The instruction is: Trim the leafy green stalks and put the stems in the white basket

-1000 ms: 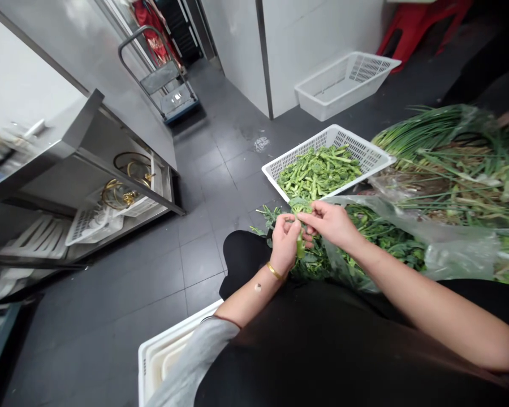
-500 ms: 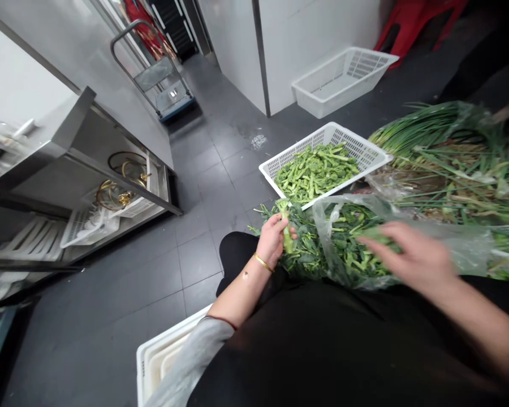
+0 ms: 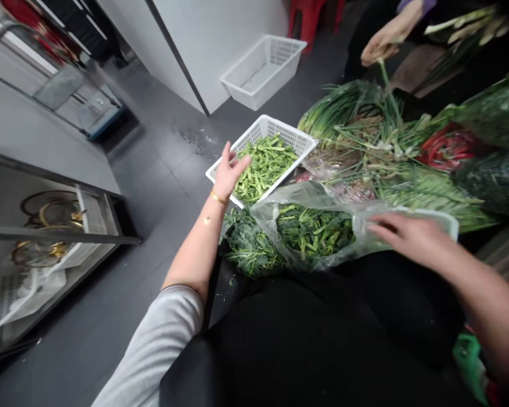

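Observation:
My left hand [image 3: 230,172], wearing a gold bracelet, reaches over the near left rim of a white perforated basket [image 3: 261,121]. Its thumb and fingers are spread, with nothing visible in them. Peeled green vegetable stems [image 3: 267,165] fill the bottom of this basket. Closer to me, leafy green stalks [image 3: 318,229] lie in an open clear plastic bag [image 3: 275,198], with a pile of loose leaves [image 3: 254,243] to its left. By the bag's right side is my right hand [image 3: 401,229], slightly blurred, its fingers stretched out and apart; no item shows in it.
Bunched scallions [image 3: 339,113], red chillies [image 3: 449,148] and other greens lie to the right. A co-worker's hand [image 3: 384,45] holds a scallion there. Farther off are another white basket [image 3: 263,73], a red stool [image 3: 307,17] and a cart [image 3: 97,113]. At left stands a metal shelf [image 3: 59,237].
My left hand has moved up and forward to the basket, and the green stem it held is out of it. The view has swung to the right, bringing the co-worker's hand into sight.

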`<action>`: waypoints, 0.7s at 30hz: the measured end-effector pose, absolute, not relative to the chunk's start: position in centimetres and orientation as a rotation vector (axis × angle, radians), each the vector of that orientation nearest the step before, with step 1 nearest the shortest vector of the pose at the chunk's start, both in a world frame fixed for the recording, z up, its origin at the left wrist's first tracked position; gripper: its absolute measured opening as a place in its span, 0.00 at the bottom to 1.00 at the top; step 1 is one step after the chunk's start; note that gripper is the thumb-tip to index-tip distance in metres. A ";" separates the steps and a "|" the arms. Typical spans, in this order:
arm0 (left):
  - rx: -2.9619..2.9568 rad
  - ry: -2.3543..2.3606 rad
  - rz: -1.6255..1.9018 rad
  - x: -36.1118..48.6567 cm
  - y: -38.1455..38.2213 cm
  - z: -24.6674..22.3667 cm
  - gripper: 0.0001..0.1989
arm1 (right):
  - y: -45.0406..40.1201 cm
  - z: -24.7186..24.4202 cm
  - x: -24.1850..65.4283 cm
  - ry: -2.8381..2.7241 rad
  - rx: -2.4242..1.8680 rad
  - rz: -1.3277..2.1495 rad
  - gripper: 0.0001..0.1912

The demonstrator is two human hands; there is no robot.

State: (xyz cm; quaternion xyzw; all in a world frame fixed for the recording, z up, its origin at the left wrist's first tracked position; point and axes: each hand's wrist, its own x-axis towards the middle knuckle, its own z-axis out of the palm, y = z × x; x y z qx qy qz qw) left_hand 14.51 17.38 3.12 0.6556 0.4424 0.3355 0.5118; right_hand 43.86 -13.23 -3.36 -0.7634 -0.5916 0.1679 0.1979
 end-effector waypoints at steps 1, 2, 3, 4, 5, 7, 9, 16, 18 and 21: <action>1.703 1.051 0.744 14.2 15.9 1.7 0.43 | -11.6 -4.6 42.7 -1.746 -2.093 0.718 0.20; 1.802 1.059 0.678 13.7 14.2 0.0 0.43 | -10.0 -5.9 41.4 -1.829 -2.071 0.956 0.16; 1.858 1.096 0.605 13.0 12.5 -1.8 0.42 | -8.3 -7.4 40.2 -1.886 -2.108 1.162 0.14; 1.864 1.154 0.536 12.2 10.9 -3.4 0.38 | -6.8 -9.0 39.0 -1.865 -2.201 1.320 0.15; 1.827 1.220 0.478 11.3 9.5 -4.9 0.31 | -5.4 -10.9 38.0 -1.835 -2.267 1.402 0.18; 1.685 1.290 0.391 9.8 8.1 -6.7 0.18 | -3.5 -14.9 36.3 -1.738 -2.401 1.521 0.26; 1.522 1.267 0.392 9.0 8.1 -6.9 0.14 | -2.9 -18.8 34.8 -1.616 -2.529 1.589 0.38; 1.170 1.055 0.656 9.5 11.1 -4.8 0.11 | -6.0 -26.9 32.3 -1.118 -2.906 1.548 0.50; 1.127 1.083 0.641 9.4 11.1 -4.9 0.11 | -5.9 -27.7 33.0 -1.155 -2.863 1.585 0.37; 1.027 1.085 0.642 9.3 11.1 -5.0 0.10 | -4.8 -27.7 34.3 -1.309 -2.772 1.612 0.23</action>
